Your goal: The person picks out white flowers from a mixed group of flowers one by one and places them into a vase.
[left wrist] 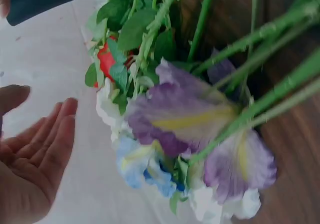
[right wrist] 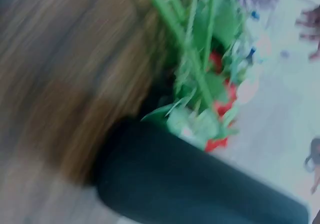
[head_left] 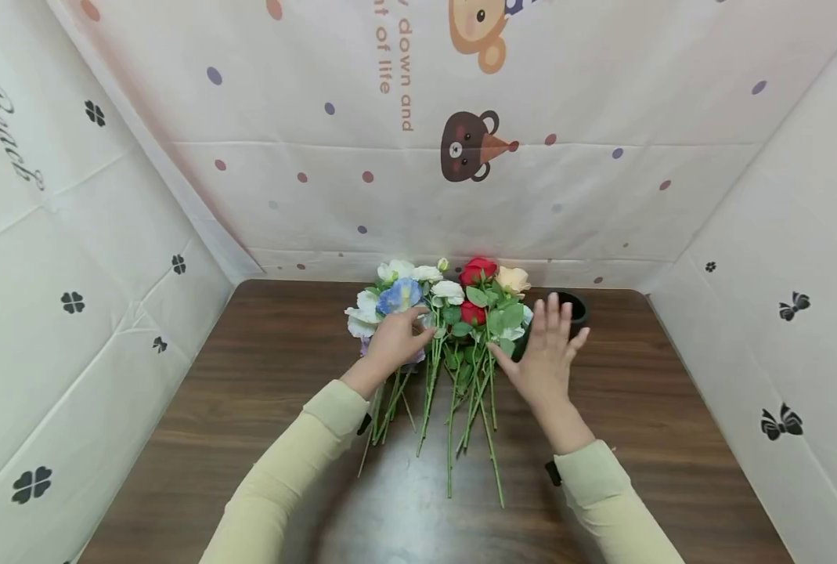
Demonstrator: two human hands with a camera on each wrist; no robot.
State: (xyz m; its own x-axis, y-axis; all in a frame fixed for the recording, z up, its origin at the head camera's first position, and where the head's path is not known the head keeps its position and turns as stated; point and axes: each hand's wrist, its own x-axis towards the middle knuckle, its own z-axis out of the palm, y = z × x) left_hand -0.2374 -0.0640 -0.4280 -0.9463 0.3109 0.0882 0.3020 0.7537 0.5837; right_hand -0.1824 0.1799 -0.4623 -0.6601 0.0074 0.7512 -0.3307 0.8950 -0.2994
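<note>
Artificial flowers lie in a loose bunch on the table, heads toward the back wall and green stems (head_left: 427, 407) toward the front. Red roses (head_left: 478, 271), a cream rose (head_left: 513, 280), a blue flower (head_left: 400, 296) and white blooms are among them. In the left wrist view a purple iris (left wrist: 175, 116) hangs close up. My left hand (head_left: 392, 345) is over the left blooms, holding nothing, fingers extended. My right hand (head_left: 546, 368), fingers spread, is at the bunch's right side, in front of a black cylindrical vase (right wrist: 185, 179). The right hand partly hides the vase in the head view.
The dark wooden table (head_left: 249, 423) meets a patterned cloth wall (head_left: 305, 211) right behind the flowers. Further cloth walls stand at left (head_left: 108, 258) and right (head_left: 770, 313). The right wrist view is blurred.
</note>
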